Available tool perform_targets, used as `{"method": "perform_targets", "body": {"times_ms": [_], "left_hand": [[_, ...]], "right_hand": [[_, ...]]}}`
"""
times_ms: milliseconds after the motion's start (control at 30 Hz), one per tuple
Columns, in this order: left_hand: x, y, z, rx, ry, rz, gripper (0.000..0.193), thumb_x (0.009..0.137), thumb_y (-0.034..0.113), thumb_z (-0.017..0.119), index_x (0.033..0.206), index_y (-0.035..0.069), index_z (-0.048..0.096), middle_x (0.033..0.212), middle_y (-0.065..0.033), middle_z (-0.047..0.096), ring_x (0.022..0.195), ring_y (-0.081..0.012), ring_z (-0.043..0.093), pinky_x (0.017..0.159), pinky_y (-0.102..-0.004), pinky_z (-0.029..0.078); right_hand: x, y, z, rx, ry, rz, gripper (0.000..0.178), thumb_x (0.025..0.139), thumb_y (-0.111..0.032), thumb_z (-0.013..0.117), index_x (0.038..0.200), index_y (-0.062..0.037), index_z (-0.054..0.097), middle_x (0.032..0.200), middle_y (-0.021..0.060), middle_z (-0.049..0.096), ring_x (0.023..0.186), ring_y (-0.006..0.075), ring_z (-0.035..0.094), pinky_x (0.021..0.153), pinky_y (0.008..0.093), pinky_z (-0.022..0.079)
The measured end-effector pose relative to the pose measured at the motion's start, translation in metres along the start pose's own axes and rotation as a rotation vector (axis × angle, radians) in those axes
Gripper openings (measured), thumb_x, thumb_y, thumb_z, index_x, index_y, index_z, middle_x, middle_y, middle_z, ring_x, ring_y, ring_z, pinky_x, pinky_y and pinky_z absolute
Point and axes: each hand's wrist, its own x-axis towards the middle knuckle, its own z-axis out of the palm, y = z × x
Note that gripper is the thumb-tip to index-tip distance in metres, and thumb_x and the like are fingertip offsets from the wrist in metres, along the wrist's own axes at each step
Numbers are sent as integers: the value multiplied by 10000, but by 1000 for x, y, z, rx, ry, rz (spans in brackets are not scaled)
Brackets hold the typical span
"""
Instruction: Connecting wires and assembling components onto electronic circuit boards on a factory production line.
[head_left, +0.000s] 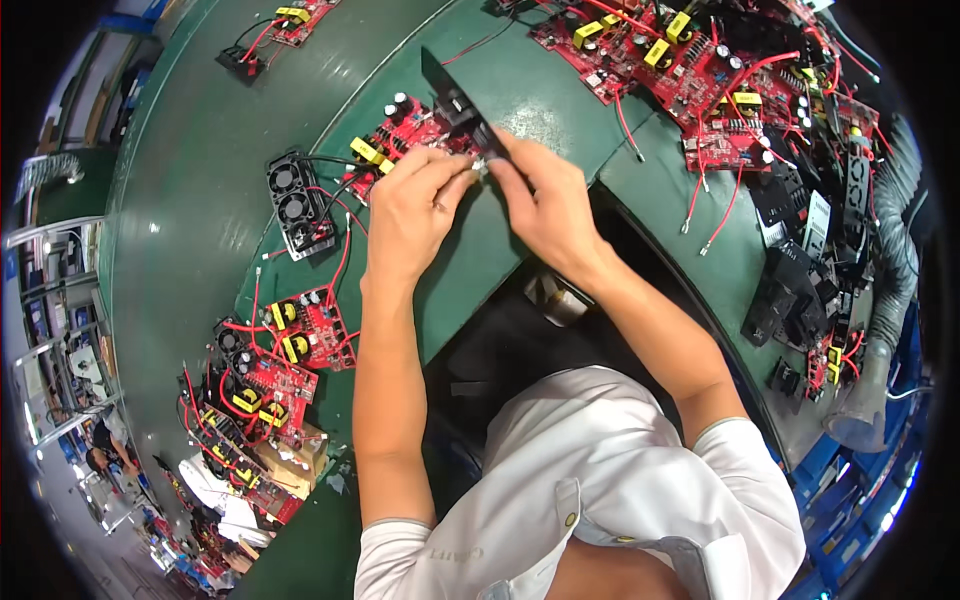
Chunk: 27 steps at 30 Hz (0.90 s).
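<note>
A thin black panel stands on edge above the green bench, with black sockets on its left face. My right hand grips its near end between thumb and fingers. Beside it my left hand is closed in a pinch near the panel's lower end. A small pale piece shows between the two hands; what the left fingers hold is too small to name. Partly behind my left hand lies a red circuit board with capacitors and a yellow-wrapped transformer. A black twin-fan unit lies left of it, with wires running toward the board.
More red boards with loose wires lie at the left and in a heap at the far right. Black plastic parts and a grey flexible duct stand at the right. A cardboard box sits lower left.
</note>
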Motion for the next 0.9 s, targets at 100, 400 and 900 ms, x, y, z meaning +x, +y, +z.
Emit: {"method": "perform_targets", "body": {"times_ms": [100,400,900], "left_hand": [[0,1,1,-20,47,-4,184,812,7,756,990,-2,712,895,-117,657,689,-262,654,609,-346,509],[-2,3,2,3,46,26,208,820,-34,726,1023,4,699,904,-107,626,692,-251,645,603,-337,504],[-3,1,4,70,76,102,182,793,-21,752,965,4,697,868,-105,627,658,-264,636,582,-353,502]], "right_hand": [[8,-2,-5,-24,-27,36,292,933,-26,636,1220,28,633,932,177,691,743,234,651,694,312,515],[8,-4,-3,100,-15,121,283,949,-32,617,1218,55,623,916,144,687,748,148,629,688,296,513],[-2,-9,10,-85,50,-106,343,872,33,642,1214,39,627,785,155,580,697,326,574,655,394,479]]}}
